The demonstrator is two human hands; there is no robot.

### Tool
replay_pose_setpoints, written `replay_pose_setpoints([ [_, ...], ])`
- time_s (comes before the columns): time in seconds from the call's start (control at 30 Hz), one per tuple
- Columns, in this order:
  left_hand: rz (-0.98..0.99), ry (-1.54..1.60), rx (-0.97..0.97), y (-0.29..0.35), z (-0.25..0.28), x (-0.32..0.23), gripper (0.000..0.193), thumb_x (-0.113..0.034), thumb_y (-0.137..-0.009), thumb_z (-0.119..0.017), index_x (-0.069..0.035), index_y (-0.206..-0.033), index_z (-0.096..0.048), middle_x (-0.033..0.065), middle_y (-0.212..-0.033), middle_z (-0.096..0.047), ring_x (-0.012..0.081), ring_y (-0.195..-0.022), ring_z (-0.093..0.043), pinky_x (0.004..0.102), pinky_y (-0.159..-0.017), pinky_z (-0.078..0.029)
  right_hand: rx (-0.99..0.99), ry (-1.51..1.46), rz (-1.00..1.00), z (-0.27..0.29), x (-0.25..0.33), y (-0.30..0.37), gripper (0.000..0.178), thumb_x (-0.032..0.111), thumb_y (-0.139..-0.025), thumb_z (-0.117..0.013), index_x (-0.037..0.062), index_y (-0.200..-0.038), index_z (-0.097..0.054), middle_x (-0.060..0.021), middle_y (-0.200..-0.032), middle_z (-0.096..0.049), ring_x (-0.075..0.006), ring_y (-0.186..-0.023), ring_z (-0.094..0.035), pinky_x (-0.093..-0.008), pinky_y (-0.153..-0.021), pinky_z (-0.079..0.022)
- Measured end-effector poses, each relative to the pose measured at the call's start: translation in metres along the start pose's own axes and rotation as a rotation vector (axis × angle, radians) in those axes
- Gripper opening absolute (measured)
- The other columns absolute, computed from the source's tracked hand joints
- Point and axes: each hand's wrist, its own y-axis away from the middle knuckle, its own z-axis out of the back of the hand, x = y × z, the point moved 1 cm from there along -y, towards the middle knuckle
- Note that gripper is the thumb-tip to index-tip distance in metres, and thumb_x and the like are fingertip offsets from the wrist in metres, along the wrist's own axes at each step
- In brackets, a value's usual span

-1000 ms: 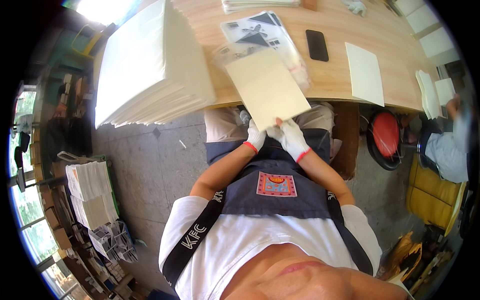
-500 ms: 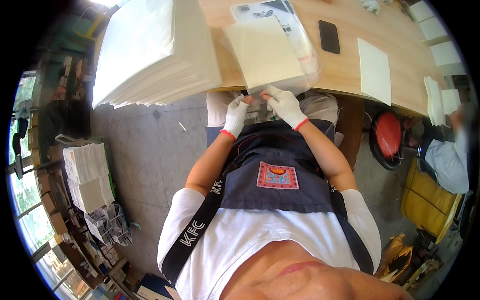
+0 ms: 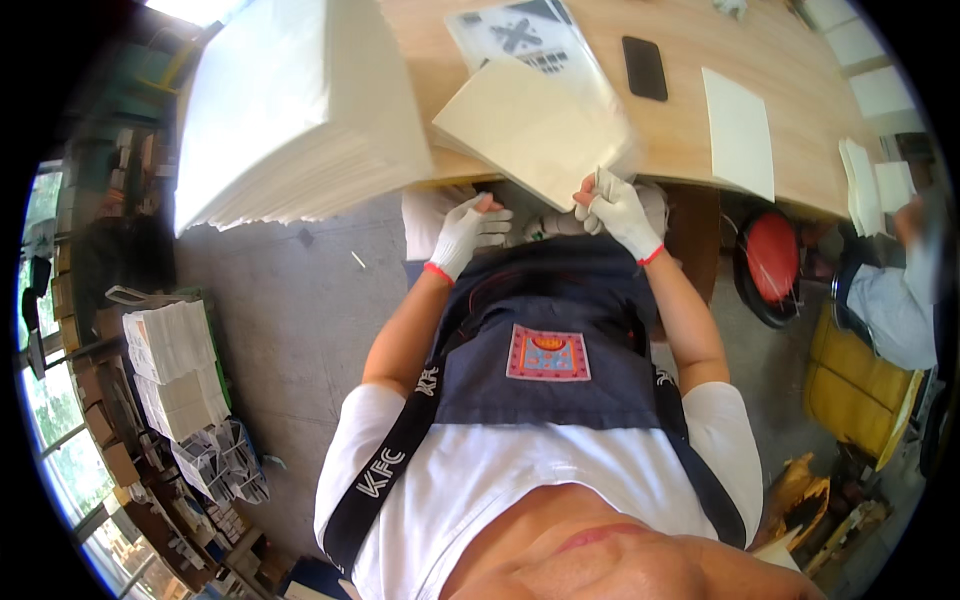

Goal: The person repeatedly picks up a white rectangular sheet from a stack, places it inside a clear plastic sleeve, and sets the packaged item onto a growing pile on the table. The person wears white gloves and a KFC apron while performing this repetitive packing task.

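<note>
The right hand (image 3: 622, 208), in a white glove, has its grip pinched on the near corner of a cream sheet (image 3: 535, 130), which is lifted and tilted above the near edge of the worktop (image 3: 690, 130). The left hand (image 3: 466, 232), also gloved, hangs just below that edge, fingers loosely curled and apart, holding nothing. A tall stack of sheets (image 3: 290, 100) stands to the left, and a black phone (image 3: 645, 67) lies beyond.

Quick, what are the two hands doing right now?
Left hand: open, holding nothing, just below the table edge.
Right hand: closed, pinching the near corner of a cream sheet.
</note>
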Motion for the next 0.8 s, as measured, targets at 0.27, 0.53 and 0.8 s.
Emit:
replay_pose_setpoints([
  [0.27, -0.322, -0.220, -0.267, -0.023, -0.030, -0.018, 0.029, -0.016, -0.082, -0.054, 0.004, -0.102, -0.062, 0.0057, -0.084, -0.062, 0.0111, -0.066, -0.054, 0.0213, -0.058, -0.042, 0.218, 0.528, 0.166, -0.046, 0.016, 0.016, 0.008, 0.013, -0.086, -0.051, 0.0059, -0.087, -0.053, -0.0074, -0.072, -0.064, -0.0157, -0.055, -0.060, -0.0287, -0.052, -0.047],
  [0.53, -0.068, -0.067, -0.065, 0.008, -0.007, -0.015, 0.024, -0.022, -0.092, -0.053, -0.002, -0.106, -0.057, 0.0041, -0.088, -0.063, 0.0133, -0.069, -0.063, 0.0241, -0.059, -0.054, 0.013, 0.736, 0.487, -0.049, 0.012, -0.014, 0.014, 0.022, -0.086, -0.052, 0.0106, -0.094, -0.054, -0.0109, -0.080, -0.065, -0.0278, -0.069, -0.064, -0.0381, -0.056, -0.047],
  [0.8, -0.092, -0.073, -0.024, 0.006, -0.004, -0.010, 0.022, -0.020, -0.095, -0.048, -0.002, -0.102, -0.057, 0.0080, -0.089, -0.065, 0.0151, -0.067, -0.064, 0.0247, -0.059, -0.054, 0.186, 1.259, 0.576, -0.076, 0.001, -0.040, 0.016, 0.022, -0.081, -0.056, 0.0113, -0.091, -0.048, -0.0102, -0.070, -0.063, -0.0273, -0.065, -0.063, -0.0395, -0.052, -0.048],
])
